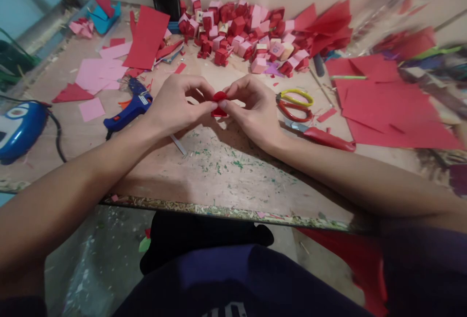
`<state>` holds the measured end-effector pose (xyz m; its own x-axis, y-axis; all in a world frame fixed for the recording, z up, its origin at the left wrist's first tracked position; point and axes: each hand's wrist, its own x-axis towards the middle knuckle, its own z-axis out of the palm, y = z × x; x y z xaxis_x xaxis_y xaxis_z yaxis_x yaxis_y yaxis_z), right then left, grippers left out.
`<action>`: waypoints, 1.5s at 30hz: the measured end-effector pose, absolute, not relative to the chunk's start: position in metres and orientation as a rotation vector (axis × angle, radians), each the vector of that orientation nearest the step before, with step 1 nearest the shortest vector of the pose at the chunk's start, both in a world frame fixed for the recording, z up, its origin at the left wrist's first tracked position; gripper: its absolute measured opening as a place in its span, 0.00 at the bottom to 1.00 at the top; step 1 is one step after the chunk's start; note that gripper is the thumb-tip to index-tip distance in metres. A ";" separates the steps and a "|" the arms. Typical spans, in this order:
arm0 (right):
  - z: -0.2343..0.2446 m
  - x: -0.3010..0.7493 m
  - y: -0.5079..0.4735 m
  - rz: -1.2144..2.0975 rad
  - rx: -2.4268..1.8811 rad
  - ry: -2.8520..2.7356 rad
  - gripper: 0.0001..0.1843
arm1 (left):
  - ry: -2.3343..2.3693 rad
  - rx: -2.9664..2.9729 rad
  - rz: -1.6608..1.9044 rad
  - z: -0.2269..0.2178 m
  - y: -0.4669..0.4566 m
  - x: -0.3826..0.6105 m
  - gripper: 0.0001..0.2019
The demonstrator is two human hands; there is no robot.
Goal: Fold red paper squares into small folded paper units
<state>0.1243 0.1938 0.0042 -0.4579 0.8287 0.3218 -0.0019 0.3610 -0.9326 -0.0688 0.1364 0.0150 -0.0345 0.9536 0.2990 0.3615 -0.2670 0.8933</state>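
Observation:
A small piece of red paper, bent at its upper end, is pinched between both hands just above the table. My left hand grips its left side with thumb and fingertips. From the other side, my right hand pinches it the same way. Close to the left wrist lies a blue glue gun. To the right of my right hand are scissors with one yellow and one red handle loop, and below them a red-handled knife.
Behind the hands stands a pile of small red and pink paper boxes. Red sheets are stacked at the right, pink paper lies at the left. A blue device with a cord sits far left. The table's chipped front edge runs below.

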 end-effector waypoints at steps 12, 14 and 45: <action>-0.002 0.125 0.205 1.552 -0.749 -1.598 0.18 | 1.439 1.631 1.416 0.018 0.139 -0.072 0.02; -0.002 0.125 0.205 1.577 -0.771 -1.604 0.17 | 1.438 1.653 1.433 0.018 0.139 -0.071 0.02; 0.002 0.126 0.204 1.664 -0.767 -1.721 0.15 | 1.547 1.893 1.381 0.024 0.130 -0.073 0.06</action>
